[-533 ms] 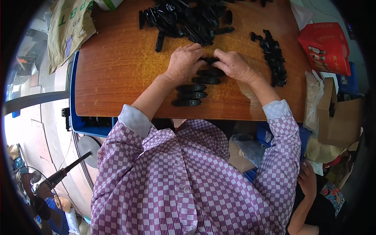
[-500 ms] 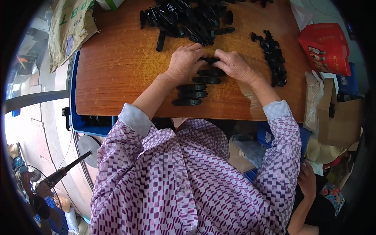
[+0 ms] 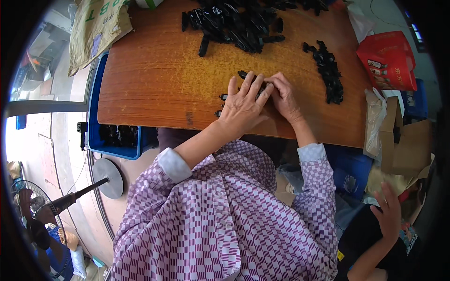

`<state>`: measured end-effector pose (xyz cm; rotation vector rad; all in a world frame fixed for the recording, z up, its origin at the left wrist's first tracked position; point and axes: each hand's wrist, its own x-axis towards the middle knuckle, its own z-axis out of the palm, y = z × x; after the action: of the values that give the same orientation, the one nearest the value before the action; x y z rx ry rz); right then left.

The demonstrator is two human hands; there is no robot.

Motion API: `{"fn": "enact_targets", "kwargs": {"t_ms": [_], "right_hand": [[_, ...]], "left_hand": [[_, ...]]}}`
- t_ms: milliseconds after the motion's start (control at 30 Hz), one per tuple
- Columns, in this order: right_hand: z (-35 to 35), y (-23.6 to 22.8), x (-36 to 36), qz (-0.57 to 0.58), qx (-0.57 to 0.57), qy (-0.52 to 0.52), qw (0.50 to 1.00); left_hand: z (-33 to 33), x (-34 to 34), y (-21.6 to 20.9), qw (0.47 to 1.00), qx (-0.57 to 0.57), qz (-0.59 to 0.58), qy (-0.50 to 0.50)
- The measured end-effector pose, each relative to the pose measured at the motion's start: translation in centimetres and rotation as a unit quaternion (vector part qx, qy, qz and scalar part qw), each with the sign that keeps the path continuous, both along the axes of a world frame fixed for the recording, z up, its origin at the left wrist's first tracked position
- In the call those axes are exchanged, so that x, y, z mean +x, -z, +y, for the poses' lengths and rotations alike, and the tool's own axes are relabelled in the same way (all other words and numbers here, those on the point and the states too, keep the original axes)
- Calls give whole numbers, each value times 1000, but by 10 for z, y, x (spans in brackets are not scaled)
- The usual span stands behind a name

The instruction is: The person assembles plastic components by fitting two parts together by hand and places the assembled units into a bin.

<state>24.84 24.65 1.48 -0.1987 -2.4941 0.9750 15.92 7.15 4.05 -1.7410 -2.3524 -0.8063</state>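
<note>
Near the table's front edge, my left hand (image 3: 244,102) lies with fingers spread over a short row of small black plastic parts. The ends of a couple of these parts (image 3: 223,97) stick out to its left; the rest of the row is hidden beneath the palm. Beyond my fingertips, one black plastic part (image 3: 242,74) shows its far end. My right hand (image 3: 284,97) is closed at the right of the row, fingers curled and thumb tucked in, gripping a black part partly covered by my left fingers.
A heap of black plastic parts (image 3: 234,23) covers the far middle of the wooden table (image 3: 154,79). To the right runs a strip of black parts (image 3: 329,75). Beside the table are a red bag (image 3: 386,61), a cardboard box (image 3: 410,147) and a blue bin (image 3: 96,136). Another person's hand (image 3: 389,210) is at lower right.
My left hand has gone from pinching beside the right hand to lying spread over the row, covering it. My right hand has come slightly nearer. The other person's hand has moved right.
</note>
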Motion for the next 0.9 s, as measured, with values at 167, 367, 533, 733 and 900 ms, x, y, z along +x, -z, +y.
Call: {"fn": "enact_targets", "kwargs": {"t_ms": [167, 367, 533, 733, 900], "right_hand": [[-20, -1, 0, -8, 55, 34, 998], [-29, -9, 4, -36, 44, 20, 998], [-29, -10, 10, -40, 31, 13, 999], [-24, -7, 9, -56, 26, 44, 997], [-30, -14, 5, -41, 28, 48, 998]], "left_hand": [[5, -6, 9, 998, -54, 38, -5], [-26, -23, 13, 996, -78, 32, -26], [-88, -64, 9, 995, -67, 11, -67], [-204, -158, 0, 974, -106, 77, -184], [-307, -247, 4, 924, -146, 83, -343]]}}
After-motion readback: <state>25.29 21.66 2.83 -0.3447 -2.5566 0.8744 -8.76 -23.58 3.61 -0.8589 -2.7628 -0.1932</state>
